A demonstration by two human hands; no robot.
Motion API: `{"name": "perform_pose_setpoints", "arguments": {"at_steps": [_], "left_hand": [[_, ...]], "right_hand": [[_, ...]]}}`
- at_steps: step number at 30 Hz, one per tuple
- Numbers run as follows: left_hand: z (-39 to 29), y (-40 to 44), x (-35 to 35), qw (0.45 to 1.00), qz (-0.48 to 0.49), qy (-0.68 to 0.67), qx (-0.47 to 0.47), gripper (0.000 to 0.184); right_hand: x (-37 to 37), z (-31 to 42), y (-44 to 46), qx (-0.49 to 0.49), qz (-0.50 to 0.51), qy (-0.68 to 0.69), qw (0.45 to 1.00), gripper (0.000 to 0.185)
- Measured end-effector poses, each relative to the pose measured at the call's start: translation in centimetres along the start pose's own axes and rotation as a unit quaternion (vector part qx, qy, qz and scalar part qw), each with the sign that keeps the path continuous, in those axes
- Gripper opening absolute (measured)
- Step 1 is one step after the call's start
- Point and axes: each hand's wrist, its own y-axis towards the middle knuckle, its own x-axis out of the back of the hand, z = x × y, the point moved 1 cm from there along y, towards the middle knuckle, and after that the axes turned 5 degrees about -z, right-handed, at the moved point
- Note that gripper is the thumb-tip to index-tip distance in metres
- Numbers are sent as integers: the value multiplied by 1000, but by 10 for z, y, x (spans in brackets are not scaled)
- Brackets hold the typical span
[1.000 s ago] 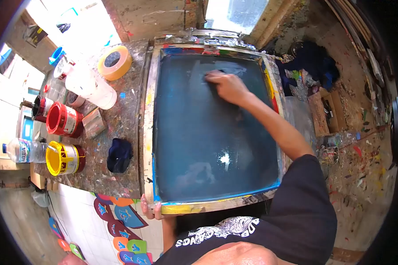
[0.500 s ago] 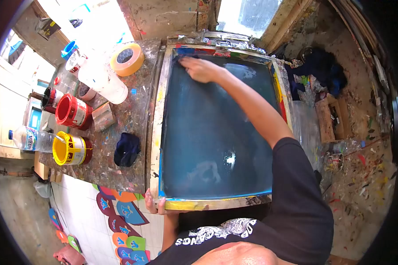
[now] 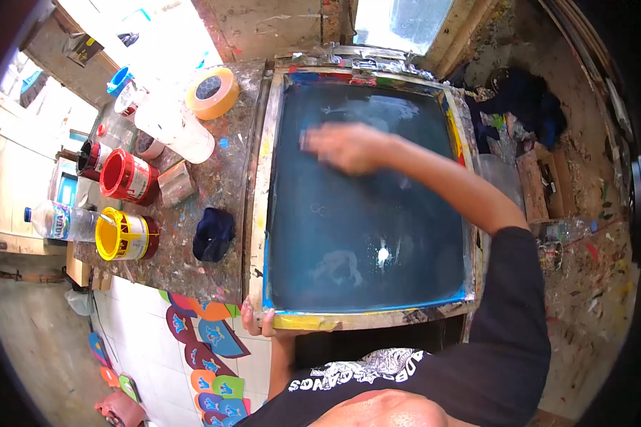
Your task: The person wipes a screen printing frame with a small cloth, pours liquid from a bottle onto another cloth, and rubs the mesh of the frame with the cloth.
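A screen printing frame [image 3: 363, 322] with a wooden, paint-stained border lies in front of me. Its dark blue-grey mesh [image 3: 363, 228] carries faint pale marks and a bright glint of light. At the near left corner, the fingers of my left hand [image 3: 258, 320] wrap round the wooden edge. My right hand [image 3: 352, 147] is over the upper left of the mesh, palm side down. Motion smears its fingers, so whether a cloth or anything else is under them is hidden.
Left of the frame, a stained table holds a yellow paint can [image 3: 124, 235], a red paint can [image 3: 127, 176], a tape roll [image 3: 224, 96], a white bottle [image 3: 181, 135], a water bottle [image 3: 57, 220] and a dark cloth [image 3: 214, 233]. Hinge clamps [image 3: 360, 62] line the frame's far edge.
My right hand has moved from the far left corner of the mesh toward me and slightly right. My left hand still grips the near corner. The whole view has shifted slightly.
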Motion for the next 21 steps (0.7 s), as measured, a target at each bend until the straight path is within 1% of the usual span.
{"name": "perform_pose_setpoints", "arguments": {"at_steps": [1, 2, 3, 4, 6, 7, 8, 9, 10, 11, 12, 14, 15, 16, 17, 18, 19, 20, 21], "left_hand": [[5, -10, 6, 1000, 19, -14, 9, 72], [7, -14, 11, 999, 38, -27, 18, 77], [8, -18, 10, 999, 36, -27, 17, 79], [7, -15, 8, 999, 37, -26, 15, 81], [5, -12, 10, 998, 45, -26, 16, 84], [4, -11, 8, 998, 46, -26, 18, 86], [10, -21, 5, 1000, 21, -6, 21, 80], [15, -31, 2, 1000, -5, 13, 26, 74], [18, -31, -2, 999, -30, 32, 31, 68], [18, -31, -2, 999, -20, 25, 29, 72], [13, -21, -1, 999, -7, 16, 28, 76], [1, -3, 3, 999, 23, -7, 25, 86], [-2, 0, 6, 999, 37, -19, 22, 90], [-2, 0, 10, 999, 40, -18, 19, 90], [0, 0, 11, 999, 47, -21, 13, 91], [1, 1, 9, 998, 52, -26, 8, 92], [3, -2, 8, 999, 41, -22, 8, 93], [2, 0, 9, 999, 41, -24, 5, 93], [0, 1, 8, 999, 37, -21, 8, 94]], "right_hand": [[-8, -52, 15, 15, -49, -87, 995, 48], [5, -68, 22, -69, -74, -42, 994, 48], [8, -78, 27, -105, -109, -8, 988, 49], [-2, -80, 30, -105, -113, -11, 988, 49], [-30, -59, 29, 26, -69, -128, 989, 49], [-37, -23, 17, 79, -64, -103, 990, 48], [-39, 32, -3, 132, -56, -77, 987, 47], [-21, 88, -23, 109, 13, 70, 991, 45], [-19, 119, -41, 203, 32, 127, 970, 46], [-21, 134, -55, 247, 19, 167, 954, 47], [-19, 124, -51, 248, 19, 169, 954, 47], [-4, 72, -31, 159, 38, 39, 986, 49], [-2, 30, -18, 77, -15, 19, 997, 49], [-6, -14, -6, -5, -68, -1, 998, 50], [-4, -49, 6, -50, -106, -9, 993, 49], [-2, -70, 14, -94, -143, -18, 985, 48], [-5, -69, 18, -62, -114, -80, 988, 46], [-2, -52, 22, -32, -82, -138, 986, 45], [-9, -26, 12, -5, -51, -94, 994, 42]]}}
